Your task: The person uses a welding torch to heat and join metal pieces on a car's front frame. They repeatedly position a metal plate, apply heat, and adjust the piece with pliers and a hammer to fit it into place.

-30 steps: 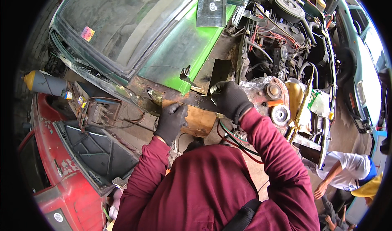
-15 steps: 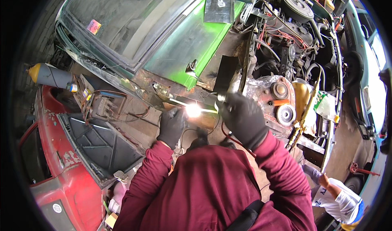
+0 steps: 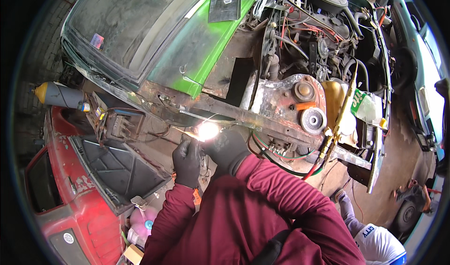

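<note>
My left hand (image 3: 186,161), in a black glove, is closed with its fingertips raised beside an intense white glow (image 3: 207,131). A thin orange streak runs left from this glow. On its other side is my right hand (image 3: 228,148), also black-gloved and closed, almost touching the left one. Glare and the gloves hide what either hand holds. Just beyond the hands runs a bare, worn metal rail (image 3: 225,112) of the stripped car front. The green fender (image 3: 187,73) rises behind it.
A brass torch (image 3: 333,136) with red and green hoses rests across the car front at right. Engine parts (image 3: 318,40) lie beyond. To the left are a red vehicle (image 3: 79,204), a black panel (image 3: 119,169) and a grey cylinder (image 3: 65,96). A person in white (image 3: 379,244) is at lower right.
My right hand has moved left, close to my left hand. The white glow has shifted left and spread, with an orange streak now beside it. The view has shifted too.
</note>
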`<move>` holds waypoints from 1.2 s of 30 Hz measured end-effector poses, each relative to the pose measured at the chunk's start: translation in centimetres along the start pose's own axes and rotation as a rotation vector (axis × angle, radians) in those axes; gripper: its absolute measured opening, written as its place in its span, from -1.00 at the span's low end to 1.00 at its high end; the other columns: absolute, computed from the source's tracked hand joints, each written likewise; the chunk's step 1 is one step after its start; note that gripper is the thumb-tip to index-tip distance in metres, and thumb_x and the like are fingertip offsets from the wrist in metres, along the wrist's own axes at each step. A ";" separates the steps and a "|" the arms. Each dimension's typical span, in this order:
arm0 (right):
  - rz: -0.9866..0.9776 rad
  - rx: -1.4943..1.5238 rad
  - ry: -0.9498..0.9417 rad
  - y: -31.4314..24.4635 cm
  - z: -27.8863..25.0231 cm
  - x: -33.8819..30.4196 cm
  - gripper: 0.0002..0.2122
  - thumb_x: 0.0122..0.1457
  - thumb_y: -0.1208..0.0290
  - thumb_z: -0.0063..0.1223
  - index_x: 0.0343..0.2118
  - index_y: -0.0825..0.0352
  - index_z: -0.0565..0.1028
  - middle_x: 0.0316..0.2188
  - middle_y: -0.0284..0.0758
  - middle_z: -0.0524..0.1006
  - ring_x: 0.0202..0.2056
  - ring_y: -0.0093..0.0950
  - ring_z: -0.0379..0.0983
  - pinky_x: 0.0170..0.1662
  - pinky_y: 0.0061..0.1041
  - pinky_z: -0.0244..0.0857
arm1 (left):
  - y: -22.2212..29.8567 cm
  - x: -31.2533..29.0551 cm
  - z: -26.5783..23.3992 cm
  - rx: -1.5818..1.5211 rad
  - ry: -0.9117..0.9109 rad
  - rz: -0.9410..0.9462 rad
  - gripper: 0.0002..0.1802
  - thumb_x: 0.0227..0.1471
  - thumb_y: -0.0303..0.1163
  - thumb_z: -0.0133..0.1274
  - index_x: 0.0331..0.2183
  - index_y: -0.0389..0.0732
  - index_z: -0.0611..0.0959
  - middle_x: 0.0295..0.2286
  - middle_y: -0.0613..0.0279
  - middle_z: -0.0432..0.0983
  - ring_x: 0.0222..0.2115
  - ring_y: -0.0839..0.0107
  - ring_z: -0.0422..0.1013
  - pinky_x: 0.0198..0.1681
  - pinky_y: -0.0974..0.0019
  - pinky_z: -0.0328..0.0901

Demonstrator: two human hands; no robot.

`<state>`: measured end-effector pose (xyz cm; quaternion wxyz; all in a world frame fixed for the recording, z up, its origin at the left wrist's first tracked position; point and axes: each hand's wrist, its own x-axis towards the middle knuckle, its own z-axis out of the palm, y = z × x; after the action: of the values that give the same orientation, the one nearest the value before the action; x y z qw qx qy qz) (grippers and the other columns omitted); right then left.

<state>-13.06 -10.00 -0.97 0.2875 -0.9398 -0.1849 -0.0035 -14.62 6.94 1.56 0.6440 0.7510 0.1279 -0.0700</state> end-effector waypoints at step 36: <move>0.078 0.049 -0.076 -9.6 2.4 -7.9 -0.80 0.38 0.20 0.08 -0.31 0.14 0.64 -0.47 -0.20 0.63 -0.40 -0.11 0.62 -0.35 -0.05 0.46 | -0.6 -8.9 -10.6 -0.430 -0.216 -0.161 -0.77 0.40 -0.31 0.19 -0.24 -0.30 0.70 -0.40 0.24 0.63 -0.43 0.49 0.53 -0.27 0.31 0.48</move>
<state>-24.02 -4.07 1.35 0.3030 -0.9384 -0.1591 0.0480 -23.95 16.58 5.07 0.7914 0.5721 0.1295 -0.1722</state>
